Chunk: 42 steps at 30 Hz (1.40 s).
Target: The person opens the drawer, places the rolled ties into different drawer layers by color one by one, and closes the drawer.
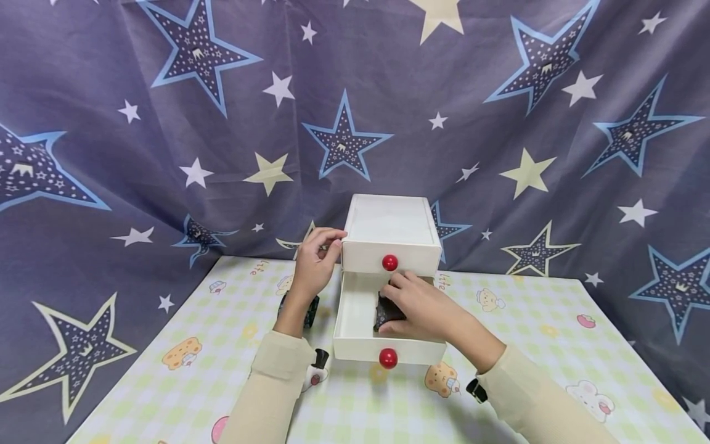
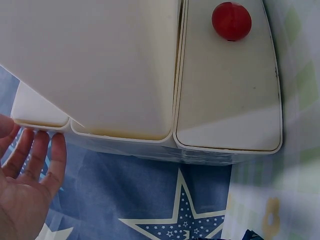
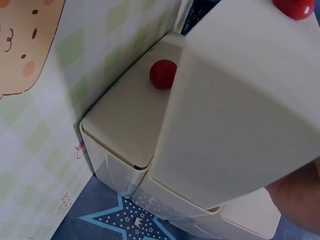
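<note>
Head view: the left hand, fingers loosely extended, touches the white cabinet at its fingertips; rightward, inside the pulled-out drawer, a dark patterned item is gripped under the right hand.

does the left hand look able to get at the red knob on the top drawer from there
Probably yes: the left hand is at the left edge of the cabinet, and nothing seems to block the top red knob, though the right hand, in the open drawer, sits close below it.
</note>
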### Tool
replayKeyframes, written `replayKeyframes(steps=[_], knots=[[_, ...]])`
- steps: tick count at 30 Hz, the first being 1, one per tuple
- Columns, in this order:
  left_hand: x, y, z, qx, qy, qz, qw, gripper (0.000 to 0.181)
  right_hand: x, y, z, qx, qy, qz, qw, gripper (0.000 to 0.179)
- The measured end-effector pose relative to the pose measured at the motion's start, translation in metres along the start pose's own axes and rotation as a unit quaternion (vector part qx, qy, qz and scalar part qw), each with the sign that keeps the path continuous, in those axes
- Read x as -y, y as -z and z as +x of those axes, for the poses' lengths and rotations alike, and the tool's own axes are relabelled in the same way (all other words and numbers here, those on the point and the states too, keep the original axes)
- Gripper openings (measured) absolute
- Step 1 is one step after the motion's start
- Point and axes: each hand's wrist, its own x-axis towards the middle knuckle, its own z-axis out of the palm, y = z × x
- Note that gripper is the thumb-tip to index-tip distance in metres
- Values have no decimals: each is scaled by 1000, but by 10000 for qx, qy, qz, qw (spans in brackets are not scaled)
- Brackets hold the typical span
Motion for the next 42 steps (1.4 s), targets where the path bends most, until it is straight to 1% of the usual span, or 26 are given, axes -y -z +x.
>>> replayKeyframes(steps=[13,20,28,34,42], knots=[[0,0,0,-22,38,41,10000,18,1,7,-2,-6,85,-190,9998,44],[-1,-1,0,-24,9,95,10000,17,2,15,-3,-227,253,-259,9991,38],[-1,-1,0,-34,56,29,10000,18,7,23,-6,-601,672,-443,9949,37],[-1,-1,0,-42,50,-2,10000,18,18,27,-10,-988,1135,-523,9872,34],[-1,-1,0,-25,16,-6,10000,18,30,25,-15,-1274,1614,-665,9764,31]])
